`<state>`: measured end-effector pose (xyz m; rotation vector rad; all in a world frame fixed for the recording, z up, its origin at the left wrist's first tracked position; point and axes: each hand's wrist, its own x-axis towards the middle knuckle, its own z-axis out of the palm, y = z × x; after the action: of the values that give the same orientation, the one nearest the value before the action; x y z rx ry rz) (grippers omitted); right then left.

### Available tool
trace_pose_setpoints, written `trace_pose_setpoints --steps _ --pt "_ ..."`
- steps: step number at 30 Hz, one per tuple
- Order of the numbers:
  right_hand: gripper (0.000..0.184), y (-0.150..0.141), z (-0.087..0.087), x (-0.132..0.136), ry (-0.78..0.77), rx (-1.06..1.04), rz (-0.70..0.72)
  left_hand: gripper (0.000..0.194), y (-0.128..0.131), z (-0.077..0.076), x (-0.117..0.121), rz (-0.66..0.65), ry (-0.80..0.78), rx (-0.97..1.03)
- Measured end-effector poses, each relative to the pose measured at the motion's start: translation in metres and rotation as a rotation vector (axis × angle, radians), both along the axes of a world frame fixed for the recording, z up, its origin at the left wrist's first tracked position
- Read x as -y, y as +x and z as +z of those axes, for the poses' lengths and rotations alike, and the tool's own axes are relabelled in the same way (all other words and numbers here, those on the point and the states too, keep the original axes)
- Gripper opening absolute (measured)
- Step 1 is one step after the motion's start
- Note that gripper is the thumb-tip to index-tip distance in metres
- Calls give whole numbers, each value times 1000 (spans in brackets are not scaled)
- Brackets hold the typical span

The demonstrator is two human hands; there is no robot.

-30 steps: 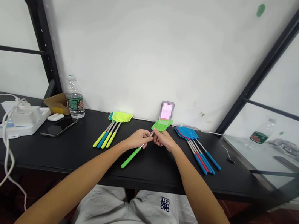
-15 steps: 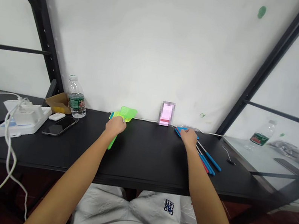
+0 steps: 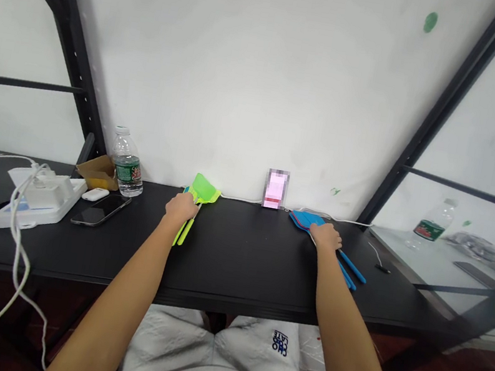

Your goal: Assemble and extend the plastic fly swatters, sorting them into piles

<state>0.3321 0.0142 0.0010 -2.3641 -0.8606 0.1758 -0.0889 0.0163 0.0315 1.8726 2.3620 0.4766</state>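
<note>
Several green and yellow-green fly swatters [image 3: 203,187] lie by the wall, flat heads at the back, thin rods and handles toward me. My left hand [image 3: 182,206] is closed around them just below the heads, hiding part of the rods. To the right, a stack of blue fly swatters [image 3: 306,219], one red-edged, lies slanted on the table with blue handles [image 3: 352,267] pointing to the front right. My right hand [image 3: 327,237] is over their rods below the heads, its fingers curled round them. Both sets rest on the black table [image 3: 244,261].
On the left are a water bottle [image 3: 127,168], a cardboard box [image 3: 98,172], a white earphone case [image 3: 95,194], a phone [image 3: 101,210] and a white power strip [image 3: 43,199] with cables. A pixelated phone-like item [image 3: 275,189] leans on the wall. A short black-ended cable [image 3: 379,263] lies right.
My left hand has shifted slightly left, and the green heads have turned and bunched together. My right hand has slid from the blue heads toward the rods, uncovering more of the heads.
</note>
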Motion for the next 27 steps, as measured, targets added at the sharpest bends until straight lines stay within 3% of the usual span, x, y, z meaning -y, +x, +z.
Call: trace_pose_setpoints --steps 27 --pt "38 -11 7 7 -86 101 69 39 2 -5 -1 -12 34 -7"
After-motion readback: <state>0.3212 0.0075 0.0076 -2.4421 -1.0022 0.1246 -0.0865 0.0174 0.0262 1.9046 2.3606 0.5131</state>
